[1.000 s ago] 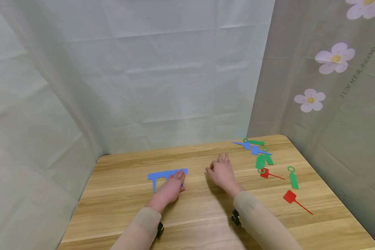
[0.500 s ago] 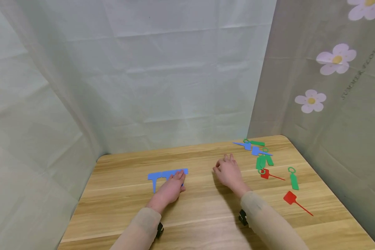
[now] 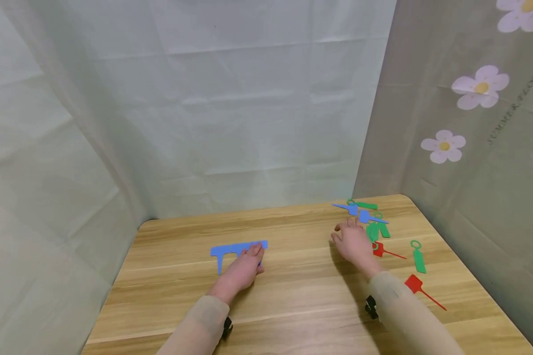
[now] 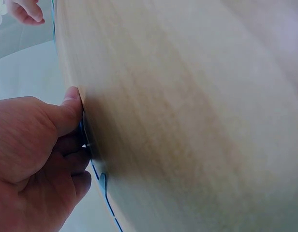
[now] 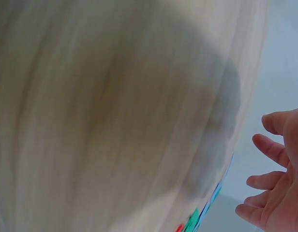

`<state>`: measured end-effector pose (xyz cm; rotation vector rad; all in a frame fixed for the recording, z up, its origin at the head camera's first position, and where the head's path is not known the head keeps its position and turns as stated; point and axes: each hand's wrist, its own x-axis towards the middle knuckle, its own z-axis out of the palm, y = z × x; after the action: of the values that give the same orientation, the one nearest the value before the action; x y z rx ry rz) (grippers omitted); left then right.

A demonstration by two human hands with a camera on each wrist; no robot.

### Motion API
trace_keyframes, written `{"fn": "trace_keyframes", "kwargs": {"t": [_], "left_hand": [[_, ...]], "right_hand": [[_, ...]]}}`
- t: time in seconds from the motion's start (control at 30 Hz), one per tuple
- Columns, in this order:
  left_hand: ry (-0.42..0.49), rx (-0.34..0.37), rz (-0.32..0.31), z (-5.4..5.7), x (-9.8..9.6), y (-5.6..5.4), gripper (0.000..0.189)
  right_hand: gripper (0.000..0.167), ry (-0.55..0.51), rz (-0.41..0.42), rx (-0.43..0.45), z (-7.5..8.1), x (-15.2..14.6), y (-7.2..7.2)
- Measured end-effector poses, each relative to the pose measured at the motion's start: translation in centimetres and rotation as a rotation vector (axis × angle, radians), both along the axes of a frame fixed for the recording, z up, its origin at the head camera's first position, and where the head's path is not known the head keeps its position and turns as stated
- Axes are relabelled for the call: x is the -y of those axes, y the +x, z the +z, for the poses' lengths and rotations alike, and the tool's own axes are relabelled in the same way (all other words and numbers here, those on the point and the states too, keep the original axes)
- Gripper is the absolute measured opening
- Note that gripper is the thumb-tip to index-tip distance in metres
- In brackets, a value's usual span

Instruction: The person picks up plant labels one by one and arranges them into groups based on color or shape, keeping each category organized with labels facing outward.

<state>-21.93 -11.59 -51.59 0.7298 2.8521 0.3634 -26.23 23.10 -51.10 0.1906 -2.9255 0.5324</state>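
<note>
My left hand [image 3: 244, 268] rests on a row of blue T-shaped plant labels [image 3: 222, 250], its fingers over the row's right end and hiding part of it. In the left wrist view, the thumb [image 4: 70, 104] touches the wooden tabletop. My right hand [image 3: 354, 246] hovers above the table with fingers spread and holds nothing, as the right wrist view also shows. Just beyond its fingertips lies a blue plant label [image 3: 364, 216], and another blue label [image 3: 352, 209] is behind that. Green ring-topped tags [image 3: 372, 230] lie close by, partly covered by the hand.
A red label [image 3: 379, 250] lies beside the right hand, and a second red label [image 3: 413, 283] is partly behind the right sleeve. One green tag [image 3: 419, 261] sits near the table's right side. Another green tag [image 3: 366, 205] lies at the back edge. Pale curtains surround the wooden table [image 3: 293, 315].
My right hand has moved right, from the middle of the table to beside the loose labels. The left hand has stayed on the blue row.
</note>
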Motion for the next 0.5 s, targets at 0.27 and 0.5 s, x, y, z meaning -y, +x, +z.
{"fn": "trace_keyframes", "kwargs": {"t": [0.27,0.5], "left_hand": [[0.013,-0.003,0.005,-0.1,0.0,0.2,0.057],[-0.014,0.01,0.009,-0.4,0.0,0.2,0.058]], "right_hand": [[0.034,0.013,-0.035,0.053,0.8,-3.9,-0.6],[0.036,0.063,-0.068,0.045,0.8,-6.5,-0.9]]}}
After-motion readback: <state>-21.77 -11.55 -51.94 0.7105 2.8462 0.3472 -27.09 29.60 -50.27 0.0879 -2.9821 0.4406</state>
